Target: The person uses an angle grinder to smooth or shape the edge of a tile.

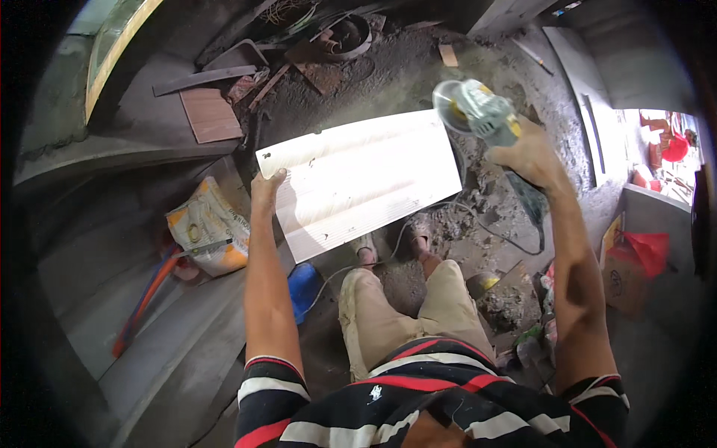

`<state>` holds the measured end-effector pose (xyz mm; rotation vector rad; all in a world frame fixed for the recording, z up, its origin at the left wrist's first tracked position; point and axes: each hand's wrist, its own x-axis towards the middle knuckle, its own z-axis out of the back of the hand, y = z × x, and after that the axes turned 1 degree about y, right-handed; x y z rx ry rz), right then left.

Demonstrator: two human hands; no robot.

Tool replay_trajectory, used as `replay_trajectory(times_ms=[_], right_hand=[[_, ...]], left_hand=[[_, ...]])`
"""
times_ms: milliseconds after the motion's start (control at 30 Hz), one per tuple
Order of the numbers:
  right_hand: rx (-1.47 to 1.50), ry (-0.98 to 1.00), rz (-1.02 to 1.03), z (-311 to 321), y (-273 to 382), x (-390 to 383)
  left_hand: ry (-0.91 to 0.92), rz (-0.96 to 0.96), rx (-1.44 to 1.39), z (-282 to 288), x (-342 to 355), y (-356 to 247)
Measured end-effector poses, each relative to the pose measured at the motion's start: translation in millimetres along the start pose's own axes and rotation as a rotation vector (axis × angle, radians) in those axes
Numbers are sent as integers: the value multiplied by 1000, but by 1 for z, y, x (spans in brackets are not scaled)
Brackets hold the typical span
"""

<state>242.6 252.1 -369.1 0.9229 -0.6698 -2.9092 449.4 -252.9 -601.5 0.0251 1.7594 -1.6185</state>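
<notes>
A large pale rectangular tile [373, 179], brightly lit and marked with a few dark specks, spans the middle of the view. My left hand [267, 193] grips its left edge, thumb on the face near the corner. In my right hand [534, 153] is an angle grinder [485, 112], held above and right of the tile's far right corner. Its round disc [450, 107] looks blurred and lies close to that corner; whether it touches cannot be told. The grinder's dark rear body [526, 198] hangs below my hand, and its cord [489, 237] loops toward my feet.
Brown tile pieces [211, 116] and a round tub [347, 37] lie at the far left. A white and yellow sack [213, 228] leans at left beside a red-orange tool [142, 310]. A blue object [302, 290] sits near my knee. A cardboard box [626, 280] stands right.
</notes>
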Motion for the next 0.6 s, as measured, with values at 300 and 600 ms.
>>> replay_trajectory(times_ms=[300, 600], right_hand=[[251, 50, -147, -52, -87, -6], [19, 117, -57, -70, -28, 20]], left_hand=[[66, 39, -5, 16, 31, 39], [69, -42, 14, -21, -25, 5]])
